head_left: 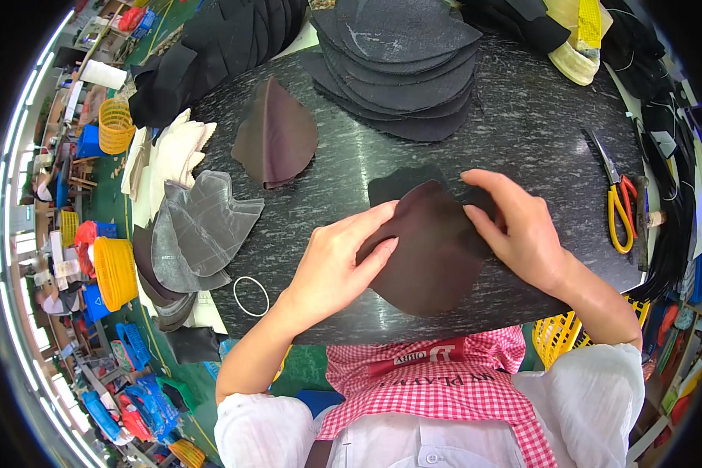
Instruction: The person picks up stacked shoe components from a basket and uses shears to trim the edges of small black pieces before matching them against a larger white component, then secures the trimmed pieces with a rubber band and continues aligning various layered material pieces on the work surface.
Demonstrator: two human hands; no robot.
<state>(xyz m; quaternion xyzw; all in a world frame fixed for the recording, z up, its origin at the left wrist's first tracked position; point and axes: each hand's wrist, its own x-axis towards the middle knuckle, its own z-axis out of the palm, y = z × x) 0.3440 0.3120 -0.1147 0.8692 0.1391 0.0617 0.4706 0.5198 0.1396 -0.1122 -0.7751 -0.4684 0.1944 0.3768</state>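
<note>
You are pinching the dark brown leather-like panel (433, 269) by its left edge with your left hand (326, 253) over the black tabletop (335, 204); your right hand (528, 234) is bordering its right edge, grip indeterminable.

Head camera, looking steeply down across a dark worktop
The view comes from the left of two fisheye cameras worn side by side on the person's head, upright and facing away from the chest, so the checked apron (436, 405) and white shirt (588, 398) appear foreshortened along the near side. The left hand (331, 257) and right hand (526, 238) fall around the middle, near enough for single fingers to read clearly. The wide lens reaches a stack of dark pieces (397, 74) at the far side, scissors (613, 175) at the right and workshop floor (107, 214) at the left; the edges of the tabletop (530, 132) bow outward.
</note>
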